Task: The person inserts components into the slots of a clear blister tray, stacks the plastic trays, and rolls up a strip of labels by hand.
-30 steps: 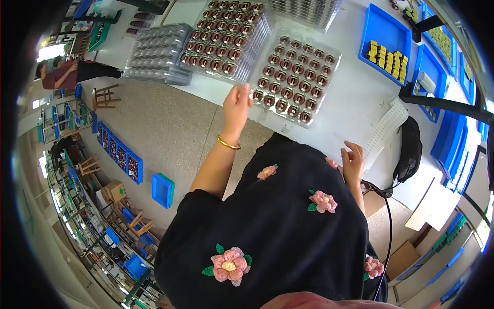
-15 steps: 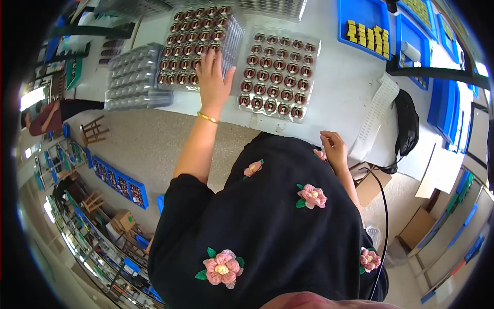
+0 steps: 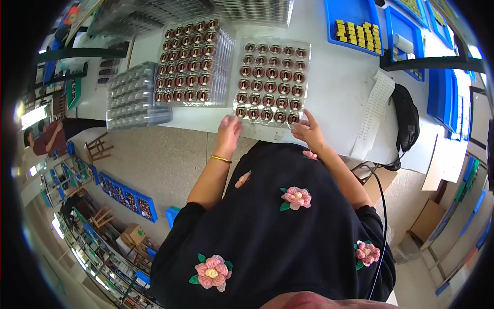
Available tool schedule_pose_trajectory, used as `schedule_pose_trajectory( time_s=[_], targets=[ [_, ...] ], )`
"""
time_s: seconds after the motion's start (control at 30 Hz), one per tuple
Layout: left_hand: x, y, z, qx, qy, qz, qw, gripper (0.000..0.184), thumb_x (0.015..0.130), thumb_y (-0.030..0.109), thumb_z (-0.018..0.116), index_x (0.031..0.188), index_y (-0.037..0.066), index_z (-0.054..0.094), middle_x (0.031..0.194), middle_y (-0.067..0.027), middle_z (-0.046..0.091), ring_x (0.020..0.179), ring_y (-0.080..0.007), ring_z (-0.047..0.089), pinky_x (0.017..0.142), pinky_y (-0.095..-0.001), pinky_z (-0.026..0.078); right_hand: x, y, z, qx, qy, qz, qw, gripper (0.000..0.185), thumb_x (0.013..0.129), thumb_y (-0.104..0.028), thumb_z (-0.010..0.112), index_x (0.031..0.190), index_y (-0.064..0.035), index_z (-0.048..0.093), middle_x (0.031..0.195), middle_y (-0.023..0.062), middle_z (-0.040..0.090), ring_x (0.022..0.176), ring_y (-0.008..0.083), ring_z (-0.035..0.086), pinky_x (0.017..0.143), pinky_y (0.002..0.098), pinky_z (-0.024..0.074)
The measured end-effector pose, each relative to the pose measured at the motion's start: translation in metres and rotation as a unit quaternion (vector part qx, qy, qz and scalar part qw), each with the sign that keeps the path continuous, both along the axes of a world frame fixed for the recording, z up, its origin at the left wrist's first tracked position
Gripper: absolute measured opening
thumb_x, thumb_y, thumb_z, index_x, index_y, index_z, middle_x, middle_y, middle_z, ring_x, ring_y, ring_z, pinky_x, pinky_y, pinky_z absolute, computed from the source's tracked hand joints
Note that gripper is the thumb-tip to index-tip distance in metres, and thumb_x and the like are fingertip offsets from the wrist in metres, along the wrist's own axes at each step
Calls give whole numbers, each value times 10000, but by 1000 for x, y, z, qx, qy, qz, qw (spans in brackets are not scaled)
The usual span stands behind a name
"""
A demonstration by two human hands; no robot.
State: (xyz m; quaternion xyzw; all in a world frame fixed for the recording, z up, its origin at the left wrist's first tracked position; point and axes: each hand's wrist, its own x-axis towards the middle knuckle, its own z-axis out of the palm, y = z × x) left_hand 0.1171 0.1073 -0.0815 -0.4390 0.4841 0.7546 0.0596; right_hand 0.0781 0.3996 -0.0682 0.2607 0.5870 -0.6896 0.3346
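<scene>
A clear plastic tray (image 3: 272, 67) lies flat on the table, its pockets holding rows of small round copper-coloured coils with metal parts. By its near left corner is my left hand (image 3: 228, 135), fingers loosely bent, slightly blurred, with nothing seen in them. My right hand (image 3: 311, 133) is at the tray's near right corner, thumb and fingers apart; whether the fingertips touch the rim I cannot tell. Left of this tray stands a stack of similar filled trays (image 3: 188, 67). Farther left is a stack of clear trays (image 3: 131, 95) with no coils visible.
More clear trays (image 3: 252, 11) are stacked at the back. A blue bin (image 3: 355, 13) with yellow blocks stands back right. A white label strip (image 3: 371, 118) and a black bag (image 3: 406, 118) lie on the right. A person (image 3: 49, 136) is far left.
My left hand has left the stack of filled trays and come down to the single tray's near left corner. My right hand has moved up and left to its near right corner.
</scene>
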Motion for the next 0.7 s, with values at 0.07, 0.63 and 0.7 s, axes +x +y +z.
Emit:
schedule_pose_trajectory(
  time_s=[0.07, 0.63, 0.7],
  targets=[
    [4, 4, -18, 7, 36, 16, 999, 613, 948, 88, 597, 1467, -30, 294, 1295, -114, 531, 1139, -215, 560, 1004, -389, 482, -2, -2, -5, 20, 24, 9, 999, 709, 931, -56, 588, 1532, -82, 214, 1222, 156, 473, 909, 279, 685, 787, 338, 591],
    [6, -8, -5, -87, -11, -19, 996, 190, 987, 248, 572, 919, 73, 543, 769, 2, 517, 652, -126, 527, 586, -296, 480, 25, 49, -15, 115, 125, 6, 985, 352, 929, -202, 616, 1205, 17, 624, 984, 100, 693, 856, 155, 674, 747, 295, 538],
    [5, 10, 11, -47, 8, -83, 995, 276, 994, 276, 560, 786, 104, 502, 679, 29, 454, 566, -103, 454, 516, -280, 422, 54, 66, -5, 154, 133, 15, 979, 326, 922, -212, 625, 1153, 16, 651, 943, 90, 704, 847, 144, 669, 741, 294, 533]
  ],
)
